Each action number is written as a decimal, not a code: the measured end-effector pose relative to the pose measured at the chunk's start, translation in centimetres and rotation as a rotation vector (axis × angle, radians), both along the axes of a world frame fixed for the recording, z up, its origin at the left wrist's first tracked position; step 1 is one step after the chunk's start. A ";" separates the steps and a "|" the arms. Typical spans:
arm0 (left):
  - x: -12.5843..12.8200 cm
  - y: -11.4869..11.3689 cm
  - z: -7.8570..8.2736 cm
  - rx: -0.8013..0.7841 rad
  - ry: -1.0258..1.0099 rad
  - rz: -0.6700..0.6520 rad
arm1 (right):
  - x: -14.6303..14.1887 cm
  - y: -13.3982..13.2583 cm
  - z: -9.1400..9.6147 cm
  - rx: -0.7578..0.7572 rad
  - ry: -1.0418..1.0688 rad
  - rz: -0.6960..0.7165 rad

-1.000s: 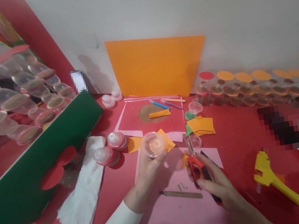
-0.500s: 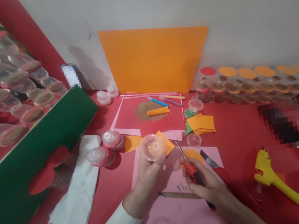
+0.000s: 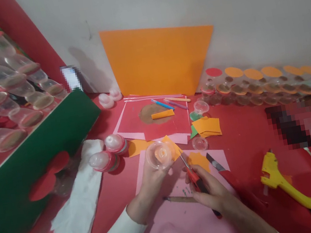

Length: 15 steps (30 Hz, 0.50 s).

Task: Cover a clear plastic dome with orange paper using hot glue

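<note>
My left hand point(image 3: 150, 181) is closed around a small clear plastic cup point(image 3: 159, 154) and holds it up with its orange-tinted round end facing me. My right hand point(image 3: 214, 194) grips red-handled scissors point(image 3: 192, 174), blades pointing up and left toward the cup. Both hands hover over a pink sheet point(image 3: 187, 215) on the red table point(image 3: 254, 147). A brown-handled tool point(image 3: 177, 199) lies on the pink sheet under my hands. An orange paper piece point(image 3: 197, 160) and a craft knife point(image 3: 214, 162) lie just right of the scissors.
A yellow glue gun point(image 3: 284, 184) lies at the right. Rows of clear cups point(image 3: 259, 88) line the back right wall and a green board point(image 3: 31, 162) at the left. An orange sheet point(image 3: 159, 59) leans on the wall. White cloth point(image 3: 79, 198) and capped cups point(image 3: 109, 152) lie left.
My right hand with the scissors has drifted left and down toward the cup. The left hand keeps the cup in about the same place. The view has shifted slightly.
</note>
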State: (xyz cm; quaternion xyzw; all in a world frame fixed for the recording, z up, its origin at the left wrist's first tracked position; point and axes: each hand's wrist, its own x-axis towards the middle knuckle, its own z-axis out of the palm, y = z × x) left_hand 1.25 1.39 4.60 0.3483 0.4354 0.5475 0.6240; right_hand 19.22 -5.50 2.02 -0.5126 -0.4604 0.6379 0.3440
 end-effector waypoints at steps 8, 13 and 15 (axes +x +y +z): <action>0.9 -0.1 1.5 -0.043 -0.046 0.006 | -0.7 -0.3 -1.0 -0.036 0.017 0.005; 1.1 0.1 1.8 -0.051 -0.046 -0.009 | -1.2 -0.2 -1.4 -0.048 0.051 -0.012; 1.0 0.1 1.8 -0.046 -0.035 -0.028 | -1.2 -0.1 -1.3 -0.074 0.063 -0.011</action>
